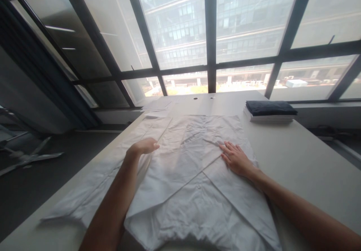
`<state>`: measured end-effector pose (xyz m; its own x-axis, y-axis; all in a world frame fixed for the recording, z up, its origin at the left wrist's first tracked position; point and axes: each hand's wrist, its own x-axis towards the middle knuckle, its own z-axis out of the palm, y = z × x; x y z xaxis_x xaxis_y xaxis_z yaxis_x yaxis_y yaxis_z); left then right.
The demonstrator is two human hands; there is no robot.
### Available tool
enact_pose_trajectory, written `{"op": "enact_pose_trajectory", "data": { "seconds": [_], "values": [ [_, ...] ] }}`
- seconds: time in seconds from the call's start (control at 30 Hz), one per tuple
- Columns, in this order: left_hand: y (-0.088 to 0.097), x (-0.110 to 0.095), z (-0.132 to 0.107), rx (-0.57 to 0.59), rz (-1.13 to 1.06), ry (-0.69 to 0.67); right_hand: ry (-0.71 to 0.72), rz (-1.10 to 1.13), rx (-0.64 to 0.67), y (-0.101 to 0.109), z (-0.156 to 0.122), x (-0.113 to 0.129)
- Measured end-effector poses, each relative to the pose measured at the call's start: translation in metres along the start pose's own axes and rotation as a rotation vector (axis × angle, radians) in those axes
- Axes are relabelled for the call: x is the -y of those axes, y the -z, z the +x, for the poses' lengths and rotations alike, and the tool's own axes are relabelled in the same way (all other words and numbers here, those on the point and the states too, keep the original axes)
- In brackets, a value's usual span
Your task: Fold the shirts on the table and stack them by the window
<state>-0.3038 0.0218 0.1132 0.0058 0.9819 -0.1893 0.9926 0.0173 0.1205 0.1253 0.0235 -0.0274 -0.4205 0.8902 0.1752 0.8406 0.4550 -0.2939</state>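
A white shirt (186, 168) lies spread flat on a long pale table (293, 157), its sides folded in toward the middle. My left hand (143, 146) hovers over or rests on the shirt's left part, fingers curled loosely and held together, with nothing seen in them. My right hand (235, 158) lies flat on the shirt's right side, fingers stretched out and apart, pressing on a folded sleeve.
A stack of folded clothes (269, 111) with a dark piece on top sits at the far right of the table. Some papers (158, 110) lie at the far left end. Large windows (208, 36) stand behind the table. Dark floor lies to the left.
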Motion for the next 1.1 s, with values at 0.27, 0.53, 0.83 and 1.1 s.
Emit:
{"op": "enact_pose_trajectory", "data": {
  "seconds": [0.27, 0.53, 0.83, 1.1],
  "values": [
    [-0.072, -0.069, 0.010, 0.150, 0.098, -0.025, 0.013, -0.067, 0.056, 0.004, 0.001, -0.011],
    [-0.116, -0.094, 0.004, -0.073, 0.049, -0.070, 0.007, -0.129, 0.088, 0.020, -0.001, -0.050],
    [-0.123, -0.091, -0.002, -0.199, 0.071, -0.146, 0.028, -0.116, 0.075, 0.020, -0.003, -0.051],
    [-0.115, -0.188, 0.023, -0.414, -0.348, -0.379, 0.085, -0.014, 0.027, 0.026, -0.002, -0.049]
  ]
}}
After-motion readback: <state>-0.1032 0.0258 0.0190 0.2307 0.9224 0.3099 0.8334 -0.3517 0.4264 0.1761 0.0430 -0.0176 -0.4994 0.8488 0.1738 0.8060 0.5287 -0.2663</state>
